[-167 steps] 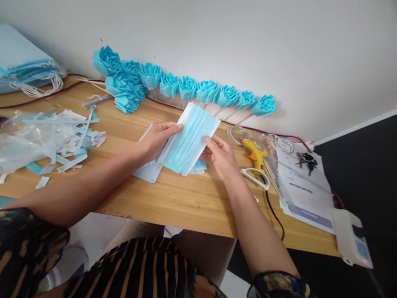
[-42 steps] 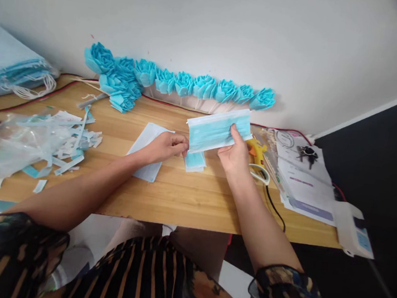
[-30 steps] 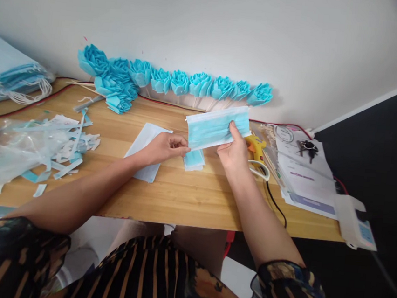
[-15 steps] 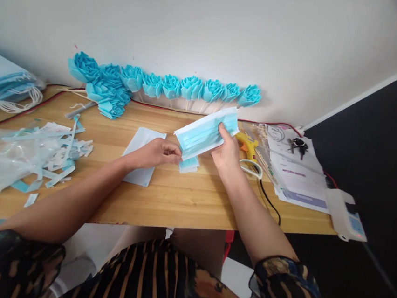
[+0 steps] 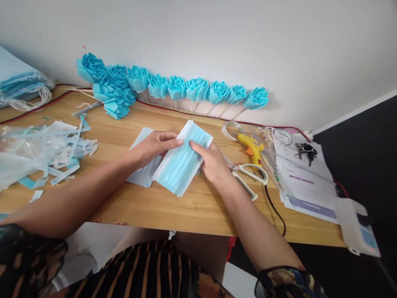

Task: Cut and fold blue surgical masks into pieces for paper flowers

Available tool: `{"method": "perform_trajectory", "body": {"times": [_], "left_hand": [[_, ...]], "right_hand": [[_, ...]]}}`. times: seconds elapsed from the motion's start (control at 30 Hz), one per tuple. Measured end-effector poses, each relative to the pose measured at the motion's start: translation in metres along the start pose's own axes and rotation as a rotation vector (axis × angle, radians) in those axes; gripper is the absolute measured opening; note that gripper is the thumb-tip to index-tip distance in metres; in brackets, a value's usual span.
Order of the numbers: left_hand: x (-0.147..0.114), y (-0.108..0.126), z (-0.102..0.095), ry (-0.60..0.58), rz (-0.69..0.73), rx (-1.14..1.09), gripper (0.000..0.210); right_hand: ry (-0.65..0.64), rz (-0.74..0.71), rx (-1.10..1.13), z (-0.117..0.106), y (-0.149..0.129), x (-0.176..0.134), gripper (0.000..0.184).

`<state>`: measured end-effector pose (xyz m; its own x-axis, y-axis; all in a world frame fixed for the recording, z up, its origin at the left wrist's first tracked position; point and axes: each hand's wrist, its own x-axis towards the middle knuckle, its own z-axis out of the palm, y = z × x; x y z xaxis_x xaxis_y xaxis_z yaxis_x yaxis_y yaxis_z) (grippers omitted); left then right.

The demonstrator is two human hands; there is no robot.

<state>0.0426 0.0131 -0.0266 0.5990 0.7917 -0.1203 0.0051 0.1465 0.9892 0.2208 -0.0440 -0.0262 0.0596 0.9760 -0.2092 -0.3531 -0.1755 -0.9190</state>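
A light-blue pleated face mask with white edges is held tilted above the table, between both hands. My left hand grips its left edge, thumb on the front and fingers hidden behind. On the other side, my right hand pinches the right edge with its thumb on the front. Under and beside my left hand, a pale flat mask piece lies on the wooden table. White-handled scissors rest right of my right hand, close to a yellow glue gun.
Blue flowers on sticks lean along the wall. At left are stacked masks, a clear plastic bag and cut blue strips. Papers with keys and a power strip are at right.
The mask has come down and left and turned to a steeper angle. My left hand has moved up onto its left edge. The scissors and glue gun now show more fully.
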Motion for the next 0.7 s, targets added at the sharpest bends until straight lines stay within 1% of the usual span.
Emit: {"method": "perform_trajectory", "body": {"times": [0.07, 0.13, 0.23, 0.33, 0.4, 0.57, 0.7], "left_hand": [[-0.001, -0.001, 0.000, 0.049, -0.011, 0.035, 0.036], [-0.002, 0.000, -0.001, 0.059, -0.039, 0.026, 0.032], [-0.003, 0.001, 0.000, 0.000, -0.060, 0.087, 0.028], [-0.005, 0.003, 0.001, -0.073, -0.054, 0.201, 0.028], [-0.006, 0.003, 0.002, -0.106, -0.053, 0.235, 0.028], [-0.006, 0.004, 0.002, -0.134, -0.058, 0.263, 0.030], [-0.008, 0.008, 0.005, -0.130, -0.005, 0.294, 0.033]], "right_hand": [[-0.037, -0.016, -0.045, -0.001, -0.001, 0.000, 0.041], [-0.029, -0.084, -0.105, -0.005, -0.004, 0.001, 0.037], [0.052, -0.238, -0.182, -0.012, -0.011, 0.005, 0.031], [0.097, -0.327, -0.237, -0.016, -0.018, 0.007, 0.028], [0.097, -0.363, -0.292, -0.018, -0.020, 0.007, 0.027], [0.068, -0.435, -0.455, -0.023, -0.018, 0.008, 0.020], [0.051, -0.453, -0.540, -0.023, -0.015, 0.007, 0.019]]}}
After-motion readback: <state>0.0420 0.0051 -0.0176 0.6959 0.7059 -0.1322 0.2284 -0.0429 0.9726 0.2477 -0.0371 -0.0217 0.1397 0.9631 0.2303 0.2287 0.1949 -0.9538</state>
